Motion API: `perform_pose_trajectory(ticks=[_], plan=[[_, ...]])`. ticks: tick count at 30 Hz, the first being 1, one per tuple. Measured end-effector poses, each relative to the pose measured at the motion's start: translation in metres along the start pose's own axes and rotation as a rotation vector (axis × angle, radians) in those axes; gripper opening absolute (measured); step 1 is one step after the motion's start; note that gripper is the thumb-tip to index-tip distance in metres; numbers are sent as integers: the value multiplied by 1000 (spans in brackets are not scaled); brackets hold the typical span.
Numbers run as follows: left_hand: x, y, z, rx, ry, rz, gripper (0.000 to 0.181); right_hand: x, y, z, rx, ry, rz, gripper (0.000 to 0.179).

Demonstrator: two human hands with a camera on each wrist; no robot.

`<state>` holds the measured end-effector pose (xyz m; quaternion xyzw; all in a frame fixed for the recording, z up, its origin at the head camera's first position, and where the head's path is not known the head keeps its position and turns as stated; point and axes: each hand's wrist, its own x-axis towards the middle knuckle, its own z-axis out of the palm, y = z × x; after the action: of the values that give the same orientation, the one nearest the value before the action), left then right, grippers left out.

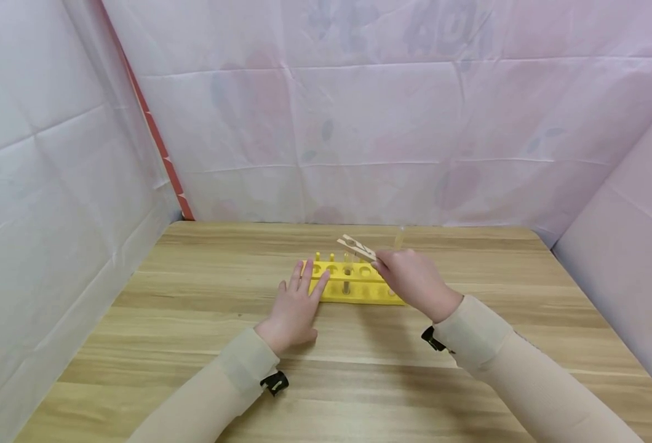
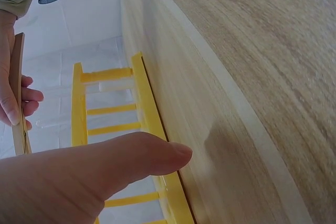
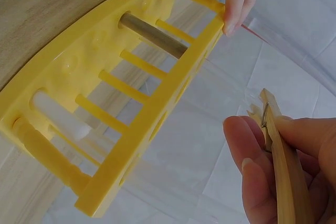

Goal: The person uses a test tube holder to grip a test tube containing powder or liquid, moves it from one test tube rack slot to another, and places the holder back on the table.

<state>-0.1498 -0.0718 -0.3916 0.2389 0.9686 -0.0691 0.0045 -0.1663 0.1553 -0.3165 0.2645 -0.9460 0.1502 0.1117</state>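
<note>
A yellow test tube rack (image 1: 365, 301) stands on the table. My left hand (image 1: 293, 307) lies over its left end, fingers spread on the top bar; the thumb (image 2: 157, 153) sticks out straight in the left wrist view. With my right hand (image 1: 414, 280) I grip a wooden test tube clamp (image 1: 359, 247) above the rack. In the right wrist view, the clamp's tip is close to the mouth of a clear test tube with dark grey-brown contents (image 3: 152, 35), which stands in the rack. Another test tube with white contents (image 3: 60, 114) stands near the rack's right end.
The wood-grain table (image 1: 337, 381) stretches out around the rack. Pale patterned sheets (image 1: 359, 123) hang behind it and at both sides. A red strip (image 1: 160, 144) runs down the back left corner. Each wrist wears a black band.
</note>
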Motion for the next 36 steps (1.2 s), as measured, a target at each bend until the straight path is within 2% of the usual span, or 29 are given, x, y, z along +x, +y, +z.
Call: perform_pose_trajectory(ticks=[18,36], plan=[[1,-1,-1,-12,-15,-6,115,3,0,-1,-5,-17,2,27],[0,-1,-1,-14,-12,-1,115,2,0,-4,0,-8,-23,29]])
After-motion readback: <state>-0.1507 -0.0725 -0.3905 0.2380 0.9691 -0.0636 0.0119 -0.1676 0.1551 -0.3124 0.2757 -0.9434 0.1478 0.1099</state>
